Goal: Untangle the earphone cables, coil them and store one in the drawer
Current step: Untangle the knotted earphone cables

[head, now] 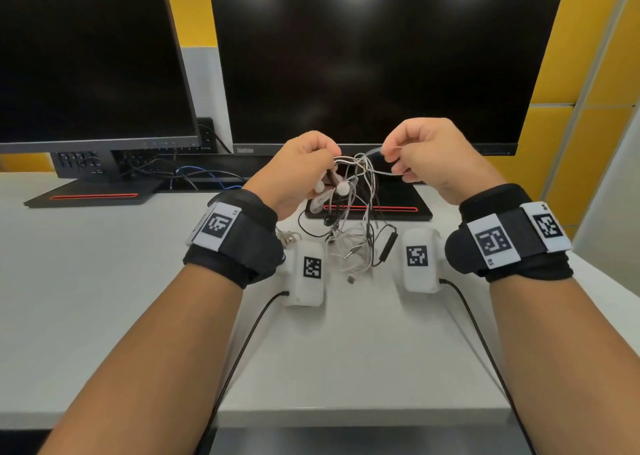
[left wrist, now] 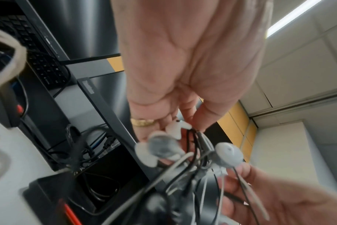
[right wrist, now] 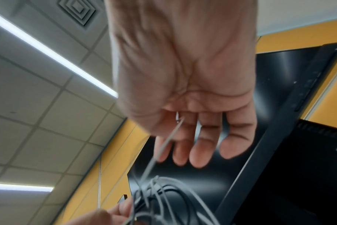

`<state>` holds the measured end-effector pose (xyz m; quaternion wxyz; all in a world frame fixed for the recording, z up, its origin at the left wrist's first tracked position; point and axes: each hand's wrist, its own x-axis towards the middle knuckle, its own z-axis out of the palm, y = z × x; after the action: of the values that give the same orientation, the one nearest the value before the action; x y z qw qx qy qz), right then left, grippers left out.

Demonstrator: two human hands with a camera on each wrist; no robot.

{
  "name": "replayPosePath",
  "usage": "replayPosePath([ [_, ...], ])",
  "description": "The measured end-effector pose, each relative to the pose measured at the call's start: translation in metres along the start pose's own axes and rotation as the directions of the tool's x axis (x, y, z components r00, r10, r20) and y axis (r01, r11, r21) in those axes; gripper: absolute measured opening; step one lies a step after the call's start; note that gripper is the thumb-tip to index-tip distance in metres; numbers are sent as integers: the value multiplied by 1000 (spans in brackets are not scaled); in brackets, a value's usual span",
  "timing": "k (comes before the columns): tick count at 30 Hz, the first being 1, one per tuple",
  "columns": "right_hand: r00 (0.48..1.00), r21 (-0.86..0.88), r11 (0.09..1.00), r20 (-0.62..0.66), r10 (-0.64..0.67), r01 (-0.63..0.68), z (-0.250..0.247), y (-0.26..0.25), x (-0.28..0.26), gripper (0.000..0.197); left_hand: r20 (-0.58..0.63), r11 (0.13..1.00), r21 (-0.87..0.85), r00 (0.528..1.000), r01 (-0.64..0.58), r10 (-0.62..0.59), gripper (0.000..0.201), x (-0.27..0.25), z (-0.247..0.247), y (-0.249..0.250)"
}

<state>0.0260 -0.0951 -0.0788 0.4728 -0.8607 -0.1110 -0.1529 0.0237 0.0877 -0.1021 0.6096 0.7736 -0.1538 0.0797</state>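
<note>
both hands are holding the earphone cables (head: 349, 191) up over the tabletop (head: 104, 281): left hand (head: 298, 167) bunching the earbud end, right hand (head: 426, 156) pinching one white strand (likely teasing it free).

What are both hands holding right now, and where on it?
The left hand grips the tangled earphone cables at the earbud end; the right hand pinches a single white strand pulled from the tangle.

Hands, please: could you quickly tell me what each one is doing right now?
Left hand: grips the tangled earphone cables and earbuds.
Right hand: pinches a white cable strand.
</note>
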Motion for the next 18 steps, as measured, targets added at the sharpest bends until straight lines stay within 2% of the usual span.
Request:
replayPosePath([
  [2,989,56,991,87,118,-123,4,-9,0,14,29,998,-58,1000,-5,7,22,-1,3,0],
  [4,975,189,964,153,160,-188,6,-13,-1,17,61,995,-98,997,-30,36,20,-2,5,0],
  [6,979,200,973,191,76,-115,5,-9,-4,25,72,989,-139,995,-54,65,23,-2,6,1],
  [8,971,87,996,234,-56,36,4,-1,-7,30,74,982,-172,993,-75,89,26,-3,7,3],
  [10,972,27,995,213,-95,91,4,7,-6,25,78,979,-190,992,-78,94,26,-3,8,4],
  [13,992,101,991,86,-95,86,4,11,0,15,88,976,-213,994,-42,62,23,-3,6,5],
  [15,995,170,983,63,-81,69,5,10,0,10,114,990,-135,992,-39,55,16,-3,6,3],
  [18,994,197,978,65,-87,73,8,9,-1,8,155,995,81,987,-62,49,20,-3,8,-2],
])
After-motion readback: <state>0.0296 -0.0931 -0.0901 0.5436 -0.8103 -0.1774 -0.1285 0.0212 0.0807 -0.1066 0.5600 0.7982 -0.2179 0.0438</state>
